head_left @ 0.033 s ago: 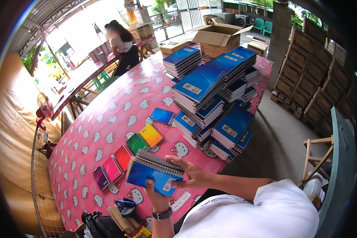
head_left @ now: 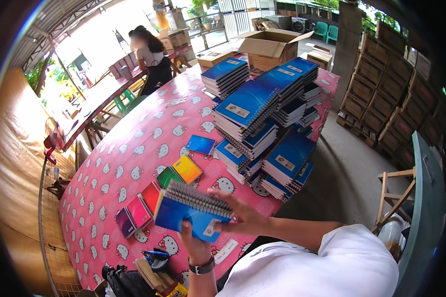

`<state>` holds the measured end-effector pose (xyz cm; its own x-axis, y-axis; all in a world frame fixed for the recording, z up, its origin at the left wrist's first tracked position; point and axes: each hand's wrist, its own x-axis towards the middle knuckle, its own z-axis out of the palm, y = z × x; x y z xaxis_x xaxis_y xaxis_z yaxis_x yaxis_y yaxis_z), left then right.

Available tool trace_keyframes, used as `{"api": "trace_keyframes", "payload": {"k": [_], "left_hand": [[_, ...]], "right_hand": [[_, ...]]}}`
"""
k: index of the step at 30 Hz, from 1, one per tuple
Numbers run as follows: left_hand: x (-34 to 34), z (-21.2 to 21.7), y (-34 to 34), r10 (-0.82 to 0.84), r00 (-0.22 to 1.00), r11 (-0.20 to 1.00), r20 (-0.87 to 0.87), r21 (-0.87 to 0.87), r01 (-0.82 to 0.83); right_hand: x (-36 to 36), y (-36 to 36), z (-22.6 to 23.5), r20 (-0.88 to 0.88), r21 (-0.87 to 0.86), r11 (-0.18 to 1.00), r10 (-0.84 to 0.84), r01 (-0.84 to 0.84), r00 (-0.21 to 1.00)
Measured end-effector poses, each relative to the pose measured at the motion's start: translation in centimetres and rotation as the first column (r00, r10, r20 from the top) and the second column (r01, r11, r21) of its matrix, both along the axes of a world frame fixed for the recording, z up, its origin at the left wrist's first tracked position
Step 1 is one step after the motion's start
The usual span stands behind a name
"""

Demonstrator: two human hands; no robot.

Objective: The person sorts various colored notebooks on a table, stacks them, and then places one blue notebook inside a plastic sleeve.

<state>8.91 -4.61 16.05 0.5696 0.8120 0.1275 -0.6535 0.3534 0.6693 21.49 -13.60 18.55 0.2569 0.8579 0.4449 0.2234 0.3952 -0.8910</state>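
Note:
A small stack of blue spiral notebooks (head_left: 186,218) is between my hands above the near part of the table, wire bindings along its upper side. My left hand (head_left: 197,246) grips it from below, thumb on the blue cover and its other fingers hidden underneath. At the right end, my right hand (head_left: 243,218) clasps the stack, fingers over the bindings and thumb near the white label. Just beyond lie small notebooks: purple (head_left: 126,222), pink (head_left: 139,211), red (head_left: 151,193), green (head_left: 167,177) and yellow (head_left: 187,169). Farther off lies a blue one (head_left: 200,144).
Tall piles of blue spiral notebooks (head_left: 245,110) occupy the table's right side, an open carton (head_left: 268,49) behind them. A black bag (head_left: 126,281) sits at the near left edge of the pink patterned table (head_left: 148,131). Another person (head_left: 151,57) is at a far table.
The held notebook stack has tilted slightly and shifted a little up and left in my hands. The notebooks on the table lie as before.

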Motion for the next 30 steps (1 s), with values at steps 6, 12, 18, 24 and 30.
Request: {"api": "trace_keyframes", "payload": {"k": [6, 12, 18, 24, 30], "left_hand": [[5.5, 8.6, -2.4, -0.151, 0.986, 0.939, -0.070, 0.303, 0.165], [5.2, 7.3, -0.8, -0.224, 0.967, 0.926, -0.122, 0.282, 0.250], [4.0, 5.6, 0.1, -0.208, 0.966, 0.943, -0.157, 0.232, 0.240], [1.7, 4.6, 1.2, -0.146, 0.974, 0.971, -0.176, 0.162, 0.175], [-1.0, 6.7, 1.0, -0.058, 0.990, 0.866, -0.131, 0.487, 0.115]], "right_hand": [[9.6, -5.1, 8.0, 0.362, 0.232, 0.832, -0.555, 0.504, 0.749], [22.4, -6.1, 17.7, -0.559, 0.178, 0.855, -0.320, 0.487, 0.765], [30.5, -3.7, 16.5, -0.206, -0.271, 0.809, -0.578, 0.521, 0.790], [31.8, -3.6, 17.0, 0.322, -0.415, 0.486, -0.712, 0.769, 0.624], [25.3, -4.5, 18.8, 0.343, 0.597, 0.266, -0.938, 0.757, 0.060]]}}
